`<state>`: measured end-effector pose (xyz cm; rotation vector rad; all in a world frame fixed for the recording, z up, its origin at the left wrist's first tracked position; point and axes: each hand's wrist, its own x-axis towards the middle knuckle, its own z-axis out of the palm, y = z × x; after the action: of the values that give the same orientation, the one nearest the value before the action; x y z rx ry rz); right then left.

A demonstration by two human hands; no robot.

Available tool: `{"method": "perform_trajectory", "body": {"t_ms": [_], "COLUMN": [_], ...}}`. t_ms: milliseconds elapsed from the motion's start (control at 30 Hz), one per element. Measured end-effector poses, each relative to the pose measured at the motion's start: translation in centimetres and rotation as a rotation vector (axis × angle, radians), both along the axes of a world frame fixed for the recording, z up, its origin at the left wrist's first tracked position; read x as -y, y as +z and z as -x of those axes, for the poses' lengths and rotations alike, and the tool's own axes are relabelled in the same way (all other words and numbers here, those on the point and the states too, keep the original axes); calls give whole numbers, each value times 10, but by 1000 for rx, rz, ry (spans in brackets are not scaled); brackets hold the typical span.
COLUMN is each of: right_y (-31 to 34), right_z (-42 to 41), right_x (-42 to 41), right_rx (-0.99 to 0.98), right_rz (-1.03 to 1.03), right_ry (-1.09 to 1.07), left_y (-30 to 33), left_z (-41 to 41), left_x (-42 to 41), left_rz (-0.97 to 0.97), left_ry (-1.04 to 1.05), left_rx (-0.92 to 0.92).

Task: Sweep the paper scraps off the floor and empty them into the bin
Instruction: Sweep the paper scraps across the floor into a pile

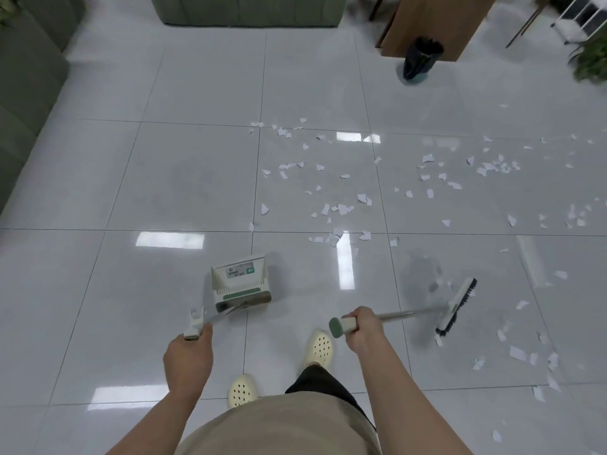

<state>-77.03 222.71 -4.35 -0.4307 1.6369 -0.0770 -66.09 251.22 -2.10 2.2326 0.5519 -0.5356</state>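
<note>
While both hands are busy, the cream perforated clogs (318, 348) mark where the person stands on the glossy white tiled floor (157, 178). Just ahead of the clogs, the left hand (187, 356) curls round the top of a thin metal handle, and the white plastic dustpan with a green strip (241, 282) sits at its far end, mouth facing away. To the right of the dustpan, the right hand (364, 328) is wrapped tightly round the green-capped grip of the white long-handled broom with dark bristles (456, 307), whose head rests on the tiles.

Torn white paper scraps (341, 208) lie scattered beyond the dustpan and well out to its right, some also near the broom head. Farthest from the dustpan, the small bin lined with a black plastic bag (420, 60) stands beside a brown wooden cabinet (433, 24).

Nothing looks gathered yet. A hard stroke would likely scatter the light scraps wider on this slick surface. Should the dustpan tilt or lift, pieces could slide under its lip. Carrying it well across to the bin risks spilling some.
</note>
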Motion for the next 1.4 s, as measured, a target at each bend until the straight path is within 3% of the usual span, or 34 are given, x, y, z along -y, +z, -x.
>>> {"method": "perform_trajectory", "body": {"t_ms": [100,400,633,767,1067,1400], "right_y": [3,40,35,28,0,27], "right_z": [-22,-105,-139,-136,-88,-128], "right_x": [24,27,53,82,163,183], "right_rx": [73,264,547,589,422,48], "right_rz": [29,-90,-395,-528,-445,-56], "right_ry": [-2,346,254,168,54,321], "left_y": [2,13,19,18,10,6], "left_z": [-5,-6,1,2,-12,-55], "left_x": [33,79,90,98,124,142], "left_rz": [-9,-38,-78,-111,-127,-84], "left_ry": [-19,108,172,163,112,22], "left_rx": [10,24,45,50,43,14]}}
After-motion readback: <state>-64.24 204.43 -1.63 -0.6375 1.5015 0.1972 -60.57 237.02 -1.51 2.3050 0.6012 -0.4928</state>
